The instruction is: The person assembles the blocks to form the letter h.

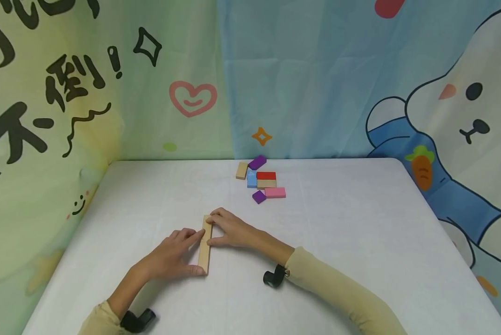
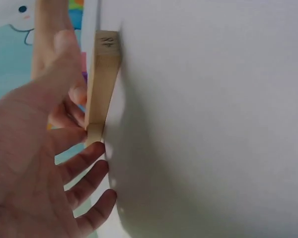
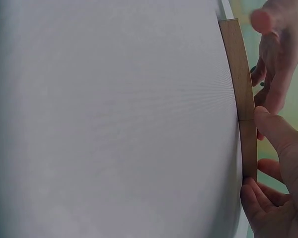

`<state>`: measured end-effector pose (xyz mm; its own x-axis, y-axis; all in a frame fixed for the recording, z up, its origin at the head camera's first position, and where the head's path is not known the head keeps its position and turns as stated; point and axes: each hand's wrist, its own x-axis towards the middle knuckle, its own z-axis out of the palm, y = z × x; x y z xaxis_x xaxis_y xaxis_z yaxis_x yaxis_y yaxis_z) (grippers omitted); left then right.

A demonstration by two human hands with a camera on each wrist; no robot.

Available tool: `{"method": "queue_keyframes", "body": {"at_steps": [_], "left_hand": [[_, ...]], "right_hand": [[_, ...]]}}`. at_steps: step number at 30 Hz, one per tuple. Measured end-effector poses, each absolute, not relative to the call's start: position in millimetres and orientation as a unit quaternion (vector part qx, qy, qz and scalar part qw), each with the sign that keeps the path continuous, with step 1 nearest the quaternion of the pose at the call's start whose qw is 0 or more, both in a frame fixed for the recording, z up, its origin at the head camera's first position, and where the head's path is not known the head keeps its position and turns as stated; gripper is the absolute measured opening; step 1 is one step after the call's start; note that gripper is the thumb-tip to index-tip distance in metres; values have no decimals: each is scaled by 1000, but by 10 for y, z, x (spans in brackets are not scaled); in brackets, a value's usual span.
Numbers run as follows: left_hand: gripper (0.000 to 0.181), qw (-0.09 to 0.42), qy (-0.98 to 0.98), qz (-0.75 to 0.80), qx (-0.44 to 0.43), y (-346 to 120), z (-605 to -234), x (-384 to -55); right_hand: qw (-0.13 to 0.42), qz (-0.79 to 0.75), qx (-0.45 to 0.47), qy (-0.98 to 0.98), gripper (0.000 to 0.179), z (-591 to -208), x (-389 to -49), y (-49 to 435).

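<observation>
Two plain wooden blocks lie end to end in a narrow row on the white table: a near block and a far block. The near one bears a dark mark on its end in the left wrist view. My left hand is along the row's left side, its thumb by the near end and index fingertip by the joint; the other fingers are spread loosely. From the right, my right hand holds the far block, thumb on its side by the joint and fingertips at its far end.
Farther back on the table lies a loose group of blocks: purple, wooden, blue, red, pink and others. A printed cloth backdrop hangs behind the table's far edge.
</observation>
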<state>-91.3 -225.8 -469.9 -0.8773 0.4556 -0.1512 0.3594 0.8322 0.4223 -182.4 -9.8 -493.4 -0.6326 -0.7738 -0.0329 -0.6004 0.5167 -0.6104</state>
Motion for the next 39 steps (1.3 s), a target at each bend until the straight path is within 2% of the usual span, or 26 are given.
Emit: {"method": "queue_keyframes", "body": {"at_steps": [5, 9, 26, 34, 39], "left_hand": [[83, 95, 956, 194, 198, -2246, -4776, -954], [81, 72, 961, 181, 194, -2206, -4809, -980], [85, 112, 963, 172, 175, -2141, -4715, -1007], [84, 118, 964, 172, 163, -2141, -4733, -1009], [84, 115, 964, 178, 162, -2142, -4732, -998]], "right_hand": [[153, -287, -403, 855, 55, -4922, -1829, -101], [156, -286, -401, 856, 56, -4911, -1830, -94], [180, -292, -388, 855, 60, -4846, -1862, 12], [177, -315, -327, 873, 62, -4794, -2042, 337], [152, -349, -273, 883, 64, -4729, -2184, 653]]}}
